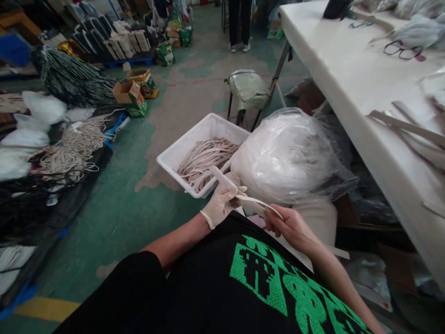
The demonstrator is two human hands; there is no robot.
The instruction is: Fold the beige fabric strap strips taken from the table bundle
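The grip of the left hand (pixel 219 203), in an off-white glove, is closed around a pale flat strip (pixel 249 200) near its far end, just on the near side of the white bin (pixel 215 125). The grip of the right hand (pixel 288 223), ungloved, is pinched together on the same strip farther from the bin, to its lower right. So the strip spans both hands, its long axis slanting from the bin's near side down to the right, with a slight bow between the grips; its free end points back over the bin. The left hand is clearly the nearer one to the bin. Whether that end touches anything there, I cannot tell. A heap of similar strips (pixel 212 153) lies inside the bin. Just right of the bin bulges a clear plastic bag (pixel 285 157); beyond the bin stands a padded stool (pixel 248 88), and well to its right, the white desk (pixel 333 60).
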